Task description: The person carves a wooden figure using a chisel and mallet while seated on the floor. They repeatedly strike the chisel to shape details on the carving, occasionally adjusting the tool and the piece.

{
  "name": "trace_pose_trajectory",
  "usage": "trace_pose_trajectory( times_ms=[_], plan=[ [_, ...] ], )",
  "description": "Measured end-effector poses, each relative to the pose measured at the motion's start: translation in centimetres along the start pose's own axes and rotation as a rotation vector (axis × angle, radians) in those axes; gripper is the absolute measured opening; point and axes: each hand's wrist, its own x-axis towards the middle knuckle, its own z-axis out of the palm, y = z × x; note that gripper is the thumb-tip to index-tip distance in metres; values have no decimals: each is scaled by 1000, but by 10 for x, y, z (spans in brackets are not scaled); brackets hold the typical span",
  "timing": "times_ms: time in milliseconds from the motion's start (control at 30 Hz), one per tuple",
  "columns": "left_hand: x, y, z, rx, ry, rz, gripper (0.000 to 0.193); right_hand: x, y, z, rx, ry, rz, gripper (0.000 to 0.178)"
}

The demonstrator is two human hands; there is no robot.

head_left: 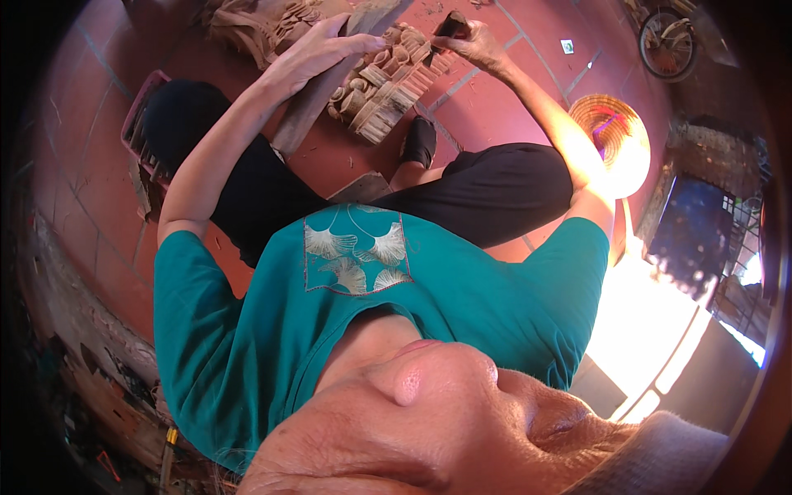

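Observation:
In front of me stands a carved block of light brown wood (392, 82), its surface full of rounded raised shapes. A long, rough wooden board (318, 107) slants beside it on the left. My left hand (318, 56) lies across that board, thumb and forefinger stretched apart, the forefinger reaching toward the carving's upper edge. Closed fingers of my right hand (480, 45) hold a dark hand tool (451, 26) at the carving's right side. Its exact kind cannot be made out.
More carved wood pieces (272, 29) lie at the far left. Red floor tiles (91, 165) carry scattered chips. A woven straw hat (615, 140) is beyond my right arm; a spoked wheel (668, 45) stands at the far right. A pink crate (136, 124) sits by my left knee.

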Motion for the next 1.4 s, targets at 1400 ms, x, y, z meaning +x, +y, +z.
trace_pose_trajectory(
  times_ms=[1400],
  plan=[
    [11,13,19,366,-21,251,65,12,-11,12,155,-76,-112,19]
  ],
)
